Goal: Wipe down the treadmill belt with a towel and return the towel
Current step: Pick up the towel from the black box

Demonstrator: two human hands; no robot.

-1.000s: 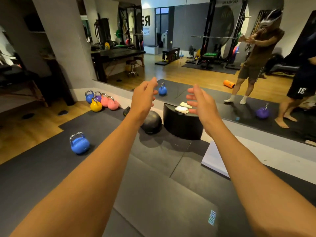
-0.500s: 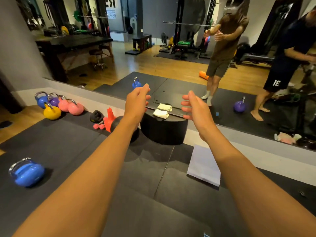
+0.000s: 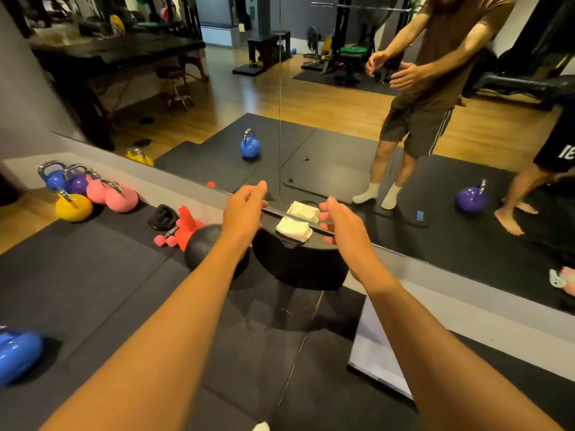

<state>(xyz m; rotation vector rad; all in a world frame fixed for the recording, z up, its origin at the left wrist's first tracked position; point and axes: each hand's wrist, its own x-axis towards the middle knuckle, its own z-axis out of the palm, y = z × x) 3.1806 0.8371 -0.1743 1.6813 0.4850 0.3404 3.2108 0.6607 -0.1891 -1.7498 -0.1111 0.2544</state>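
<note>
A: Where are we?

B: Our left hand (image 3: 244, 209) and right hand (image 3: 340, 223) hang on either side of the folded white cloth towel (image 3: 294, 229). Each grip is released, fingers loose, grasping nothing. The towel lies on top of the black curved-front block (image 3: 298, 265), hard against the wall mirror (image 3: 311, 119).

A: What could go wrong for us?

B: The glass shows a 2nd towel just behind the real 1. If we aim at the reflection, our fingertips strike the mirror. Pinching only 1 side could also unfold the towel, or drag it over the block's front edge onto the black floor mat (image 3: 93, 290).

A: And room to move?

B: It is open above the towel and back toward us. On our left, a black rubber ball (image 3: 205, 247) sits just beside the block, with a red plastic cone (image 3: 186, 225) next to it. On our right, a pale flat board (image 3: 382, 353) lies on the floor near the block's foot. We judge a straight lift and pull-back safest. No treadmill is in view, so we will have to turn, and the blue kettlebell (image 3: 17, 353) low on our left could trip us.
</note>
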